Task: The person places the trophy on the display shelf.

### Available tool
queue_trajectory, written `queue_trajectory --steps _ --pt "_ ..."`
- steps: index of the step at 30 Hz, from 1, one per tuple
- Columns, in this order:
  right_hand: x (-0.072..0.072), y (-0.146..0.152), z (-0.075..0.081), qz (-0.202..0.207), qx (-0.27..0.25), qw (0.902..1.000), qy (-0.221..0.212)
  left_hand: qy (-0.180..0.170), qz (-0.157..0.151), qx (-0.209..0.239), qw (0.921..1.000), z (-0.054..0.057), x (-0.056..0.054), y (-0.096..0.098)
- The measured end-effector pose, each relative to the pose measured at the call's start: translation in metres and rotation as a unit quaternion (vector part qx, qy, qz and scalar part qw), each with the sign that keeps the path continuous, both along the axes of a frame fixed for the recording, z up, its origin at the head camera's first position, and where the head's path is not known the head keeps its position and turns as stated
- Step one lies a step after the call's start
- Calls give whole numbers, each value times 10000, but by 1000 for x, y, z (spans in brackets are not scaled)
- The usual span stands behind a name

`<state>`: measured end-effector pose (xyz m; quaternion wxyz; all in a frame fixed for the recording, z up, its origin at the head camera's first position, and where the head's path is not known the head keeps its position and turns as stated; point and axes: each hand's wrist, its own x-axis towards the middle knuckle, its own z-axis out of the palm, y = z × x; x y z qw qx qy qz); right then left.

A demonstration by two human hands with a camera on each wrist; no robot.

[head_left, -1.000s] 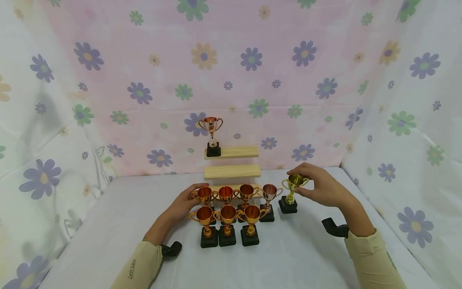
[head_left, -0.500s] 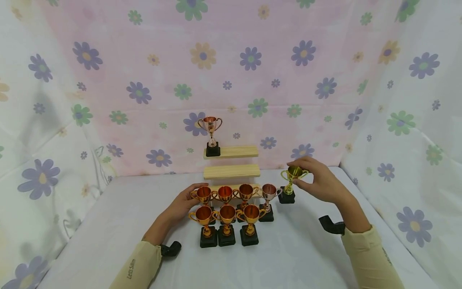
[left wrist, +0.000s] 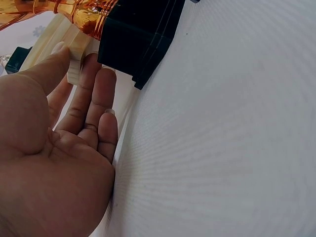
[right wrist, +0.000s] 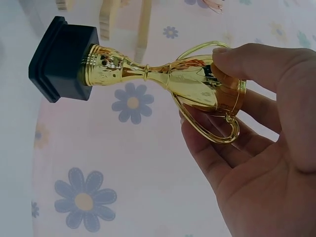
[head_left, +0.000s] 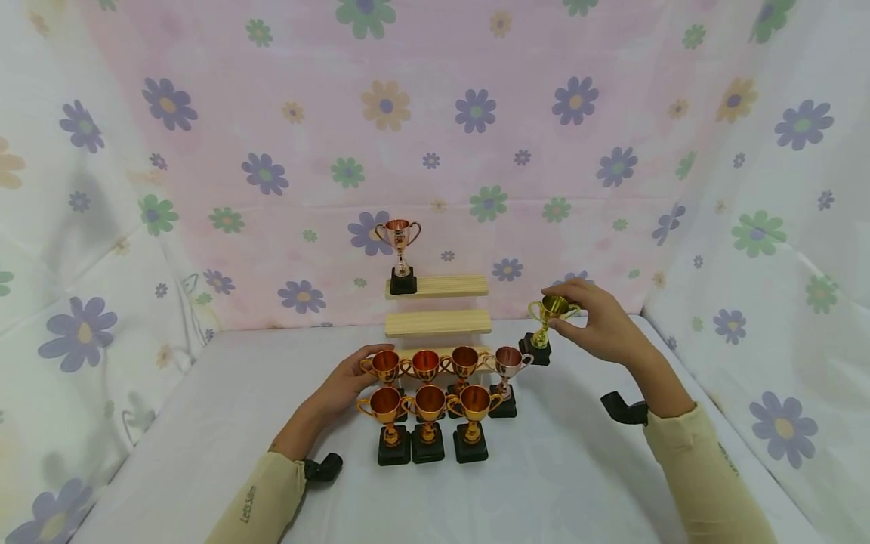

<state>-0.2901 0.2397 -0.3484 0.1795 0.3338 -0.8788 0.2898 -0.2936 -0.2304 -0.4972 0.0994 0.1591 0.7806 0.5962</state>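
Note:
My right hand holds a shiny gold trophy cup by its bowl, thumb on one side and fingers on the other. Its black base hangs toward the table, right of the wooden rack. With its thumb on top and fingers below, my left hand grips the left end of the lowest wooden shelf. Close to that hand stand orange-gold trophies in two rows, among them a front-left trophy. A pinkish trophy ends the rear row on the right.
Two higher shelves rise behind, a middle shelf and a top shelf. A rose-gold trophy stands on the top shelf's left end. Flowered cloth hangs at the back and both sides of the white table.
My right hand has carried the gold trophy away from me, toward the back and slightly left. The left hand and the standing trophies have kept their places.

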Motion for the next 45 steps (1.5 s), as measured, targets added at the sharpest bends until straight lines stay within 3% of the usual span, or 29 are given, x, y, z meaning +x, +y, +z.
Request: queue_trajectory --steps 13,32,45 --pt "-21 -13 22 39 316 9992 -236 -16 -11 53 10000 2 1 0" --pt "-39 -39 65 223 748 9966 -254 54 -45 54 10000 -1 0 -2" --pt "-51 -64 84 268 761 9961 -359 15 -14 -2 10000 0 1 -1"
